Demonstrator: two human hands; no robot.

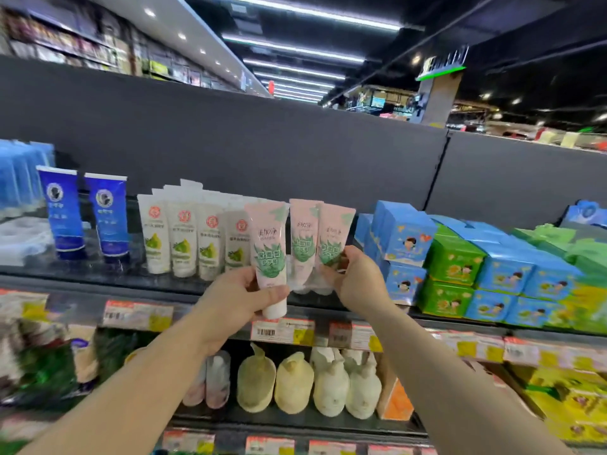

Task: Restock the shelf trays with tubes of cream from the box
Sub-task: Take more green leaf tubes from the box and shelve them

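Pink tubes of cream with green leaf print stand at the middle of the top shelf (184, 284), three showing in all. The nearest pink tube (267, 254) is held by the left hand (241, 302), fingers curled round its lower part and thumb across the front near the white cap. Its long axis runs upright, cap down and crimped end up, leaning slightly to the left at the top. It sits in front of the shelf edge, above the price tags (282, 330).

The right hand (356, 279) is partly closed on the other two pink tubes (317, 244), thumb and fingertips pinching the rightmost one near its lower half. Those two also stand cap down, crimped ends up, side by side and touching, just right of the held tube. The hands are near each other, the tubes between and above them.

Left of the pink tubes stands a row of white tubes (193, 244) with a green fruit print, and farther left two dark blue tubes (87, 215). To the right are stacked blue boxes (405, 238) and green boxes (451, 261). On the shelf below sit pale rounded bottles (310, 385). A grey back panel (230, 142) rises behind the shelf.
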